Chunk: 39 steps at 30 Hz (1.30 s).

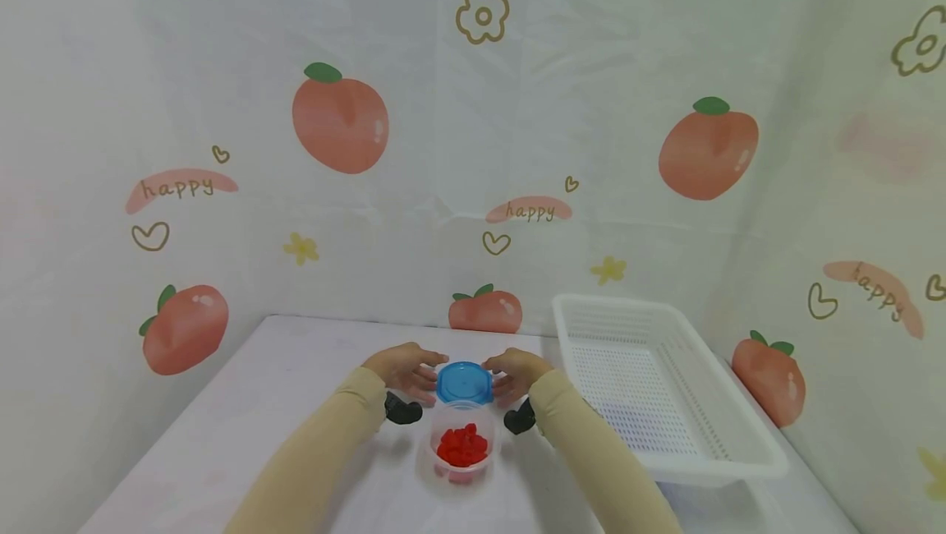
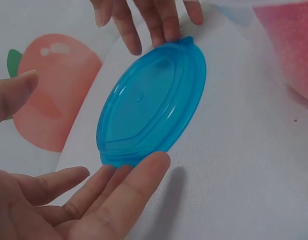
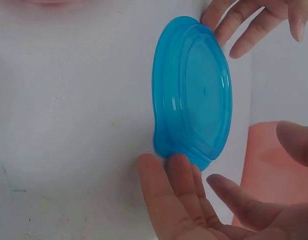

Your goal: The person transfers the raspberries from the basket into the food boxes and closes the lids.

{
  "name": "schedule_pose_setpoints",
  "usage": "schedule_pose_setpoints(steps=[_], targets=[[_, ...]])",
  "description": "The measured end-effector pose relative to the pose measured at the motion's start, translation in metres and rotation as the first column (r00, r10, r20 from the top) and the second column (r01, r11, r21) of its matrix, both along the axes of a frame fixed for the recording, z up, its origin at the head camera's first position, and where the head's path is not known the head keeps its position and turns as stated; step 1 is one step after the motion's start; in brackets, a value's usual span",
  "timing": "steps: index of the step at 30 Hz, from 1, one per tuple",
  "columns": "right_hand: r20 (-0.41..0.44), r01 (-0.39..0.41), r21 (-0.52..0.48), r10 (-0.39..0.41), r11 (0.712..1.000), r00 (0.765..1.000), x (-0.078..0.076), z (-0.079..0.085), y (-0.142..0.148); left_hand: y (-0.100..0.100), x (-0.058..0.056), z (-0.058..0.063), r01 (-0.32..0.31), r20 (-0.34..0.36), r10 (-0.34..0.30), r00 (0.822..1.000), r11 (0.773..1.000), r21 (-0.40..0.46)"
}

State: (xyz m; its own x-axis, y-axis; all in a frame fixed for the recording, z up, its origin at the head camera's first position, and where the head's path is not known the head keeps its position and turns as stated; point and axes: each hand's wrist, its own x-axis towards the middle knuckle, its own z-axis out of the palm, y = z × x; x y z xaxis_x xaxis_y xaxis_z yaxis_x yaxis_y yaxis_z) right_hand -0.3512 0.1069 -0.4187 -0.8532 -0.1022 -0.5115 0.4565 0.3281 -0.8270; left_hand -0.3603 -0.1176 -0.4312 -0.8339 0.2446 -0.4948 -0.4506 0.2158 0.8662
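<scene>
A blue oval plastic lid (image 1: 464, 384) is held up between both hands, behind a clear tub (image 1: 436, 423) that contains small red pieces (image 1: 461, 445). At one end of the lid, fairly straight fingertips of my left hand (image 1: 405, 368) touch the edge, the thumb apart from it. The fingers of my right hand (image 1: 517, 371) touch the opposite end in the same way, thumb also away from the lid. Both wrist views show the lid's raised rim and small end tabs. The lid appears tilted above the white table; the tub stands upright and uncovered.
A white perforated plastic basket (image 1: 739, 402) stands on the right side of the white table (image 1: 244, 402), beside my right forearm. Behind the table hangs a white curtain (image 1: 414, 255) printed with fruit, hearts and flowers.
</scene>
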Motion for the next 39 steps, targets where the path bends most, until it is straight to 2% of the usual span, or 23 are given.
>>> schedule_pose_setpoints(steps=[4,11,16,25,28,33,36,39], targets=[[0.026,0.051,-0.039,-0.05,0.998,0.998,-0.001,-0.002,0.0,-0.001,0.0,-0.001,-0.015,0.019,0.015,1.0,0.999,0.03],[0.055,0.068,-0.081,-0.063,0.994,0.996,-0.004,-0.003,0.001,-0.002,-0.002,-0.004,-0.093,0.066,0.088,0.994,0.993,0.074],[0.071,0.076,-0.085,-0.07,0.994,0.995,-0.005,-0.002,-0.001,-0.003,-0.002,-0.007,-0.107,0.085,0.098,0.991,0.989,0.104],[0.026,-0.012,0.023,0.011,1.0,1.0,-0.003,0.001,0.0,-0.001,0.0,-0.006,-0.105,0.137,0.082,0.987,0.98,0.167],[0.03,-0.003,0.015,0.003,1.0,1.0,-0.002,0.001,-0.001,-0.001,-0.002,-0.006,-0.089,0.109,0.076,0.991,0.988,0.126],[0.03,0.004,0.015,-0.005,1.0,1.0,-0.004,0.002,0.0,0.0,-0.003,-0.006,-0.057,0.004,0.058,0.998,0.998,-0.013],[0.018,0.004,0.023,-0.004,1.0,1.0,-0.005,0.004,0.001,0.001,-0.004,-0.004,-0.07,-0.044,0.067,0.997,0.994,-0.086],[0.002,0.0,0.005,0.0,1.0,1.0,-0.007,0.007,0.003,0.001,-0.005,0.001,-0.096,-0.083,0.086,0.993,0.988,-0.123]])
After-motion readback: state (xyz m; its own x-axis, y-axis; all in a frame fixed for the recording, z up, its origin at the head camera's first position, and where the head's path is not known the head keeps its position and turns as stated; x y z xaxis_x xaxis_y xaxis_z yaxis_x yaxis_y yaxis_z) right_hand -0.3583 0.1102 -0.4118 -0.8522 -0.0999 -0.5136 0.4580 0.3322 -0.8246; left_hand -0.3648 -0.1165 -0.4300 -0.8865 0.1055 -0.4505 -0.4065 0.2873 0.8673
